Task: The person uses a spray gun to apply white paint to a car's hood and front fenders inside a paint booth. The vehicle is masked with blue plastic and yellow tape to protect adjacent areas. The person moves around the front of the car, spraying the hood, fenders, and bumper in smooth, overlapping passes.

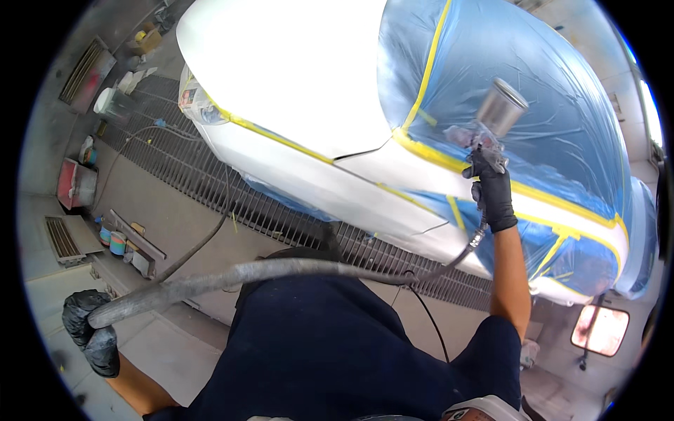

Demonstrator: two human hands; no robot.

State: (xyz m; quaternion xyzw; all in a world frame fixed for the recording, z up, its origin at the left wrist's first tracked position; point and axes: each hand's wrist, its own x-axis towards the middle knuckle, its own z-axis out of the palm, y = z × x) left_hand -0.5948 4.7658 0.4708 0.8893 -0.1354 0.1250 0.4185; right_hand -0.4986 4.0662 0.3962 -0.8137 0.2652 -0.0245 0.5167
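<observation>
My right hand [491, 188], in a black glove, is wrapped round the handle of a paint spray gun [484, 144]. A metal cup [503, 107] sits on top of the gun, tilted. The gun is over the masked side of a white car [288, 67], above the yellow tape [449, 158] along the window's lower edge. From the gun's handle a grey air hose [232, 272] crosses in front of my body. At the far left, my left hand [93, 330], also gloved in black, is closed around the hose.
Blue plastic film [533, 52] covers the car's glass. A floor grating [161, 112] runs alongside the car. Against the left wall stand a red-and-grey box [76, 184], paint cans [117, 243] and a white bucket [109, 102]. A thin black cable [432, 319] hangs near my right side.
</observation>
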